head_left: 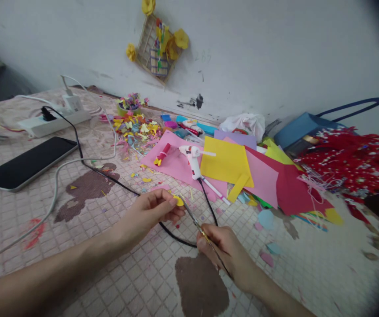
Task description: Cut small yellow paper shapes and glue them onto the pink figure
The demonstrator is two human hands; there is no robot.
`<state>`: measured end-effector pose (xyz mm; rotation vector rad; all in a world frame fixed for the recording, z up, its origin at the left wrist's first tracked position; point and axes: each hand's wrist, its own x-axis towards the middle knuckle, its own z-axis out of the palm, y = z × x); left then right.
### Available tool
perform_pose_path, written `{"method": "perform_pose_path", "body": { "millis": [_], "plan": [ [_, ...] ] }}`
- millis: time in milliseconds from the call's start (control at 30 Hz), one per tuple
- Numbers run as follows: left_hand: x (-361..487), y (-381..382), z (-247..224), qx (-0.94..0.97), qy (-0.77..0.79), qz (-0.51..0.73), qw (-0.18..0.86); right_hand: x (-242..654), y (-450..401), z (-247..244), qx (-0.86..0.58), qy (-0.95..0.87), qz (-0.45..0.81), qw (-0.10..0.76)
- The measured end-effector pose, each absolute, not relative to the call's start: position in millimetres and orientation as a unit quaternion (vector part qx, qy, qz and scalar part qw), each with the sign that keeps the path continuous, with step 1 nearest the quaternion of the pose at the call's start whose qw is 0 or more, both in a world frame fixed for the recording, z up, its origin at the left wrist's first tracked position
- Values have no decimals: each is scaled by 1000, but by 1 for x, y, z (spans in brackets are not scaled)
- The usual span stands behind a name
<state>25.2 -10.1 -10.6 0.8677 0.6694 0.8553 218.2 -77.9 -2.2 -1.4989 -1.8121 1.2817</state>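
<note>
Yellow scrap (179, 201) lies pinched between left fingers (167, 208), right fingers (211, 231) gripping possible tweezers (204, 234).

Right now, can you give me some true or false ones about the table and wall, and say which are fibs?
1. The left hand holds a yellow piece. True.
2. The right hand holds the glue gun. False: the right hand holds a thin tool; the glue gun lies on paper.
3. A black cord is plugged into the power strip. True.
4. The flowers on the wall are blue. False: the flowers are yellow.
</note>
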Motion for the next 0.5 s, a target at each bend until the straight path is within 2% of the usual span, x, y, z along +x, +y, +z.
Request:
{"method": "perform_pose_path", "body": {
  "millis": [500],
  "plan": [
    [24,-10,-12,413,302,385,768,220,-77,-6,-546,-681,436,220]
  ]
}}
